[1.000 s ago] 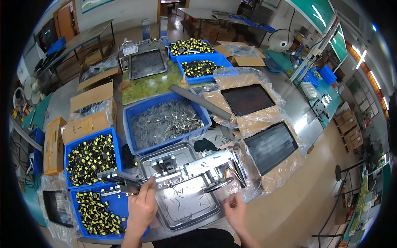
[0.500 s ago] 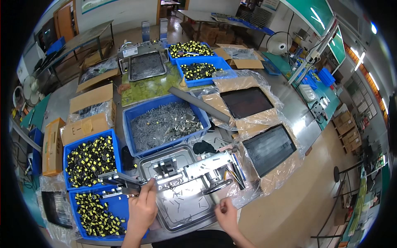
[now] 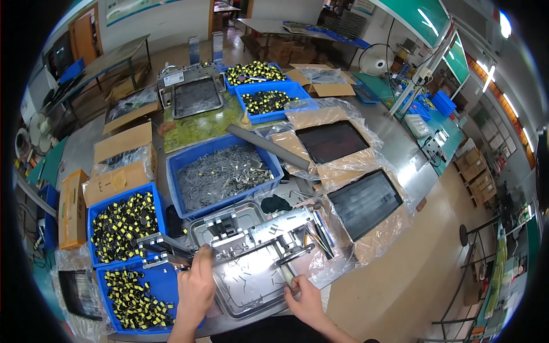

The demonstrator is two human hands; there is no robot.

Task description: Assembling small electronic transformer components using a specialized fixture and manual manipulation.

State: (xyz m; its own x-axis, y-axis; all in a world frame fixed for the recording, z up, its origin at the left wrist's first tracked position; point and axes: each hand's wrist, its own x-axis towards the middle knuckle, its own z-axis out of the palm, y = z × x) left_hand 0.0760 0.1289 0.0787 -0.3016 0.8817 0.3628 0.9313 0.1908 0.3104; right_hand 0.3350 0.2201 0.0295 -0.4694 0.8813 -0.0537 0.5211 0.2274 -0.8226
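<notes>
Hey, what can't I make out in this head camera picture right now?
Head view:
Lower end of the pale handle: hidden by the right hand.
Part of the metal fixture: covered by the left hand.
Floor of the large blue bin: buried under loose pieces.
Left forearm: cut off by the lower edge.

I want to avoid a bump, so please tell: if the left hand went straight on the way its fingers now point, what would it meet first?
The left hand would probably meet the silver metal machine first; the fingertips seem right at its edge, though depth is unclear.
</notes>
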